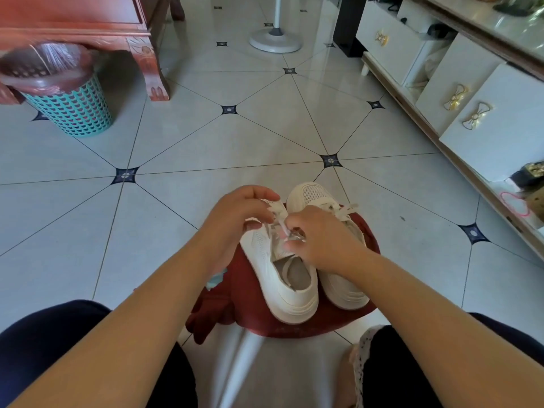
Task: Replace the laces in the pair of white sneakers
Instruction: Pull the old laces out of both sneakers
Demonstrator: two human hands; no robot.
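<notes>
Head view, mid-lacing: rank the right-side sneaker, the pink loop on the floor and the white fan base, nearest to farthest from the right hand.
1. Right-side sneaker: directly beneath the right hand, which pinches the lace.
2. Pink loop: on the floor off to the right, by the cabinet.
3. White fan base: far ahead.

No lettering, brand or number is legible around my left hand [239, 214] or right hand [319, 241]. The lace [279, 222] they pinch and the white sneakers [290, 301] beneath them show no readable mark. Faint marks on the red cloth [253, 293], at its edge below my wrists, are too blurred to read.
</notes>
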